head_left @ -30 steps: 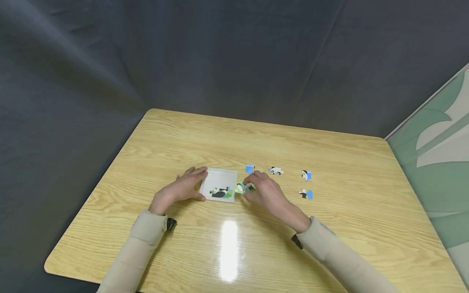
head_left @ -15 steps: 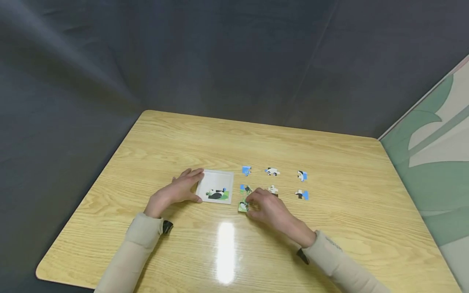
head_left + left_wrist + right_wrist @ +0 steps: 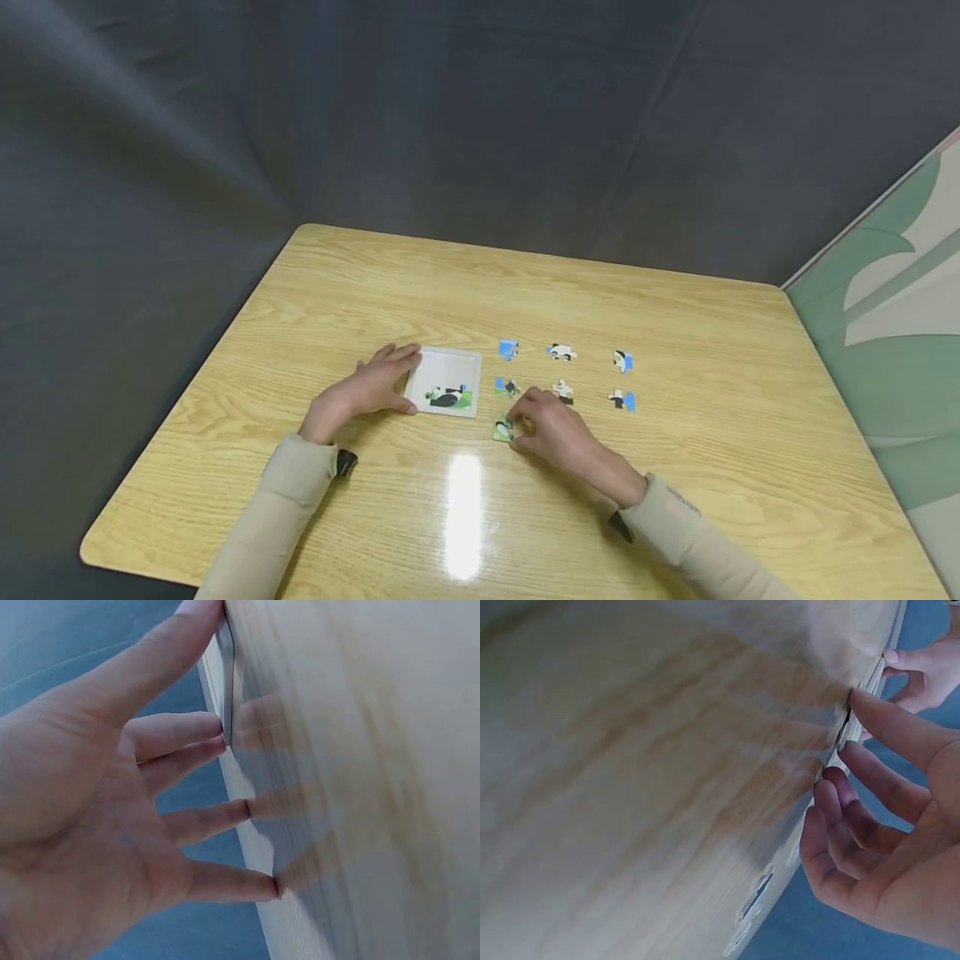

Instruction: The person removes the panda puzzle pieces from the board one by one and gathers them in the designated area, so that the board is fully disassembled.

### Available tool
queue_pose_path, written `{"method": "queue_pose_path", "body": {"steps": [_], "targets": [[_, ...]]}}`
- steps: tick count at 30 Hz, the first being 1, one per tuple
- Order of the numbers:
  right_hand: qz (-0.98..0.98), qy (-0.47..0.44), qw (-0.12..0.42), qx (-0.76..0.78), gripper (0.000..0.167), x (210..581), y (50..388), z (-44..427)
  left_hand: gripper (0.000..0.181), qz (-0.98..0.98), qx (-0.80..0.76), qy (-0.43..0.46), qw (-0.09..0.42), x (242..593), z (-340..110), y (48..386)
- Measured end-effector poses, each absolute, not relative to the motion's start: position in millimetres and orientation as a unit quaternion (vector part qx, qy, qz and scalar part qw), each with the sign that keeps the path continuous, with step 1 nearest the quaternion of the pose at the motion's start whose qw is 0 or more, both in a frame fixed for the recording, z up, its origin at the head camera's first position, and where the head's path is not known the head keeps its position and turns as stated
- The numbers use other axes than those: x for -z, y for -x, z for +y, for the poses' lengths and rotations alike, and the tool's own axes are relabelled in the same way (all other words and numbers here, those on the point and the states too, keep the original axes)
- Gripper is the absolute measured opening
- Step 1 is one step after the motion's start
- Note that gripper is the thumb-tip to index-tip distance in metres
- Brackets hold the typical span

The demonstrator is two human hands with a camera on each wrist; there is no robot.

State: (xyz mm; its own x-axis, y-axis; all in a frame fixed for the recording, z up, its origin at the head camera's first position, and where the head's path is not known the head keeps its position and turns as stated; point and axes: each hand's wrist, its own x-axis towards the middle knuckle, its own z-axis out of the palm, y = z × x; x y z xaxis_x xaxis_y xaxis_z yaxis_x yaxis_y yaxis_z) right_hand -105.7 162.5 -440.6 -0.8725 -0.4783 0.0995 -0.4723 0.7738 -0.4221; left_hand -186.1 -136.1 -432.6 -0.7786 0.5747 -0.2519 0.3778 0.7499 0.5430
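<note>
A shallow white puzzle tray (image 3: 453,365) lies on the table, with a panda picture piece (image 3: 447,397) along its lower edge. My left hand (image 3: 366,390) rests at the tray's left side, thumb near one corner and forefinger near the other; in the left wrist view its fingers are fairly straight, the tips touching the tabletop. Right of the tray, my right hand (image 3: 553,429) pinches a green and white puzzle piece (image 3: 502,429) between thumb and forefinger, at table level. In the right wrist view the piece is a thin dark edge, its face hidden.
Several loose pieces lie to the right: a blue one (image 3: 507,349), a panda-face one (image 3: 561,352), a blue-green one (image 3: 507,387), a white one (image 3: 562,391) and two blue-edged ones (image 3: 623,361) at the far right. A dark curtain (image 3: 480,125) hangs behind the wooden table (image 3: 712,417).
My right hand has moved from the tray's right edge down toward me, bringing the green and white piece with it. During the last half second it barely moves. My left hand stays at the tray.
</note>
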Motion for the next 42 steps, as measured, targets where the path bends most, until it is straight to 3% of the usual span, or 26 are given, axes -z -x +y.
{"method": "queue_pose_path", "body": {"steps": [9,15,24,38,42], "targets": [[0.938,0.259,0.013,0.232,0.032,430,111,163,0.087,0.912,-0.234,-0.266,0.207,435,-133,188],[0.926,0.285,-0.016,0.247,0.03,423,128,128,0.087,0.914,-0.234,-0.259,0.208,435,-137,188],[0.928,0.306,-0.005,0.214,0.035,430,155,84,0.087,0.916,-0.242,-0.254,0.196,436,-141,185],[0.931,0.31,-0.046,0.187,0.031,447,151,76,0.087,0.918,-0.233,-0.251,0.201,435,-140,183],[0.934,0.295,-0.026,0.198,0.031,446,148,73,0.086,0.917,-0.233,-0.256,0.197,436,-141,184]]}}
